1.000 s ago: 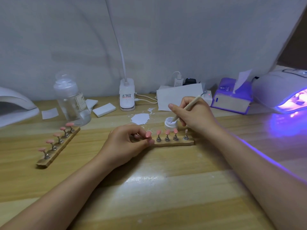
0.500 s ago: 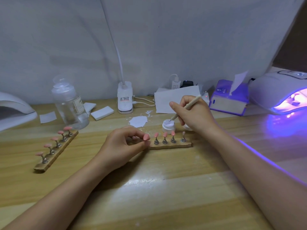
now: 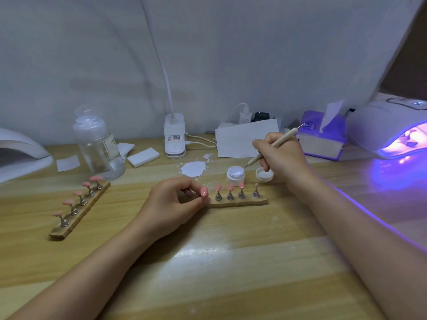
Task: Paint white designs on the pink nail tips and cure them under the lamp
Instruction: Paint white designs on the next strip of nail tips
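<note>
My left hand (image 3: pixel 175 204) pinches a pink nail tip (image 3: pixel 204 191) at the left end of a wooden strip (image 3: pixel 238 202) that carries three more pink tips on metal stands and one stand whose tip is not pink. My right hand (image 3: pixel 280 155) grips a thin dotting tool (image 3: pixel 269 150), its lower point at the rim of a small open jar of white gel (image 3: pixel 235 174). The jar's lid (image 3: pixel 264 174) lies just right of it. A second wooden strip (image 3: pixel 79 207) with several pink tips sits at the left. The lit curing lamp (image 3: pixel 392 128) glows violet at the far right.
A clear pump bottle (image 3: pixel 99 146), white pads (image 3: pixel 143 157) and a white clip lamp base (image 3: pixel 175 139) with its cable stand at the back. A white smear of gel (image 3: pixel 193 168) lies on the table. A tissue box (image 3: pixel 322 139) sits beside the curing lamp; another white lamp (image 3: pixel 20 153) is far left.
The tool's point has lifted from inside the white jar to its right rim. The jar's lid now shows beside my right hand. My left hand keeps its pinch on the nail tip.
</note>
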### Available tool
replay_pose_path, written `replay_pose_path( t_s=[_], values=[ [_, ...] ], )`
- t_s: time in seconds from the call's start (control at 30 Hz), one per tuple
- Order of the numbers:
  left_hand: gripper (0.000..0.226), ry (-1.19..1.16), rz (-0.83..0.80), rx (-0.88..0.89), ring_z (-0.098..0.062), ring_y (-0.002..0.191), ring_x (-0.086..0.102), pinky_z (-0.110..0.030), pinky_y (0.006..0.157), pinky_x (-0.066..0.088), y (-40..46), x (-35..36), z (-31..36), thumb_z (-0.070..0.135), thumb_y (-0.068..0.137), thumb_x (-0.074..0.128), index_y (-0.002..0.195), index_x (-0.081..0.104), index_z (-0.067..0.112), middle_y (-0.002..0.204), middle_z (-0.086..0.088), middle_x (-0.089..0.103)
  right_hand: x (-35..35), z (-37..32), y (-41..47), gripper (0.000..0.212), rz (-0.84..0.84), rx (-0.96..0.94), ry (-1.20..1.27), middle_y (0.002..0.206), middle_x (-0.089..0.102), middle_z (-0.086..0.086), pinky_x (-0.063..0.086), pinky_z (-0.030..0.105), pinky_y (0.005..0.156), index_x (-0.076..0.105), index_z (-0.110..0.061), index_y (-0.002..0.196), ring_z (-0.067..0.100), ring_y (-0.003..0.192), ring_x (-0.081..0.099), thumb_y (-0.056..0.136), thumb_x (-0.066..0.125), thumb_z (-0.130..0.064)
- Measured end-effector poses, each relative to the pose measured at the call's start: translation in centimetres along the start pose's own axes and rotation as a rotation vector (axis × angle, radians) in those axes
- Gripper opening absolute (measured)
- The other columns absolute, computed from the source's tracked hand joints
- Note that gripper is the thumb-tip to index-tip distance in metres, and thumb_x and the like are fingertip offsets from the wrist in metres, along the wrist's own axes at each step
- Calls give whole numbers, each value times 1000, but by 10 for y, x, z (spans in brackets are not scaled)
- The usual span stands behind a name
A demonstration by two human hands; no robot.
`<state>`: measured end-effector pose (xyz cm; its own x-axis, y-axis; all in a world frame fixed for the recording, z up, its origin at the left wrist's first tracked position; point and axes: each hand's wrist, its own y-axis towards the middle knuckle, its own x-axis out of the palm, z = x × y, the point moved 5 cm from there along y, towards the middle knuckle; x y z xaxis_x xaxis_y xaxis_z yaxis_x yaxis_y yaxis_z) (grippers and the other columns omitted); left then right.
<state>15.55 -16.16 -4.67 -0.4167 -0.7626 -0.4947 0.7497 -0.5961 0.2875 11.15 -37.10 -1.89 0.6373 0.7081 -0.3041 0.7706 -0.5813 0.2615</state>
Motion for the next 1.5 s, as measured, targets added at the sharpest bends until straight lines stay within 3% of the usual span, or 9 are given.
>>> replay_pose_path(
  t_s=[0.17,0.37,0.5,0.63,0.73,0.9,1.03,1.2,1.5],
  values=[
    [20,15,13,38,-24,77,65,-41,78,50,-1,-1,3,6,74,71,66,63,23,74,-2,68,2,1,-2,32,-27,14,-35,29,43,-6,37,12,43,44,-12,56,1,32,39,85,55,-15],
    [25,36,100,143,-9,69,56,-22,63,50,-4,-4,11,-4,74,68,64,63,19,67,8,62,0,1,-3,31,-24,38,-26,30,45,-6,41,22,53,46,-13,57,1,32,40,87,55,-17],
    [27,-50,186,226,-13,74,65,-17,66,52,-7,-11,25,-10,73,66,68,63,16,70,2,66,-4,-9,-4,34,18,27,100,31,45,-6,35,12,38,44,-13,58,1,31,39,89,56,-20],
    [24,-265,82,219,-12,64,66,-18,61,52,-11,1,37,-10,74,65,70,64,13,69,-6,68,-4,-32,-8,26,-15,57,341,38,52,-4,31,15,40,52,-17,69,5,33,38,92,52,-29],
    [23,-302,-62,188,-7,63,65,-17,62,49,-15,17,37,-8,75,66,71,67,15,66,3,68,-6,-61,-17,22,-115,24,557,54,65,-2,36,13,42,59,-19,78,4,38,42,94,49,-30],
    [21,-207,-173,163,1,65,63,-9,64,45,-16,30,31,-2,75,69,70,69,18,66,11,68,-10,-81,-52,24,-144,-184,506,53,58,-10,44,15,47,56,-23,59,0,46,50,76,72,-30],
    [18,-184,-148,161,-3,68,64,-10,74,46,-13,29,29,-1,74,70,70,69,17,75,-3,71,7,-44,-81,36,-65,-104,398,39,42,-11,47,17,46,43,-19,47,0,36,43,70,68,-33],
    [12,-101,-187,172,4,66,58,-10,105,27,-11,34,26,-1,77,68,73,72,10,72,4,70,19,-30,-87,29,-139,-145,470,41,52,0,42,12,43,48,-8,61,4,34,50,77,60,-28],
    [8,-111,-189,214,18,73,54,-6,99,29,-10,36,24,2,75,69,80,74,6,84,17,69,23,-19,-92,45,-163,-136,445,32,42,-4,42,14,43,35,-13,50,5,37,55,82,64,-2]
  ],
)
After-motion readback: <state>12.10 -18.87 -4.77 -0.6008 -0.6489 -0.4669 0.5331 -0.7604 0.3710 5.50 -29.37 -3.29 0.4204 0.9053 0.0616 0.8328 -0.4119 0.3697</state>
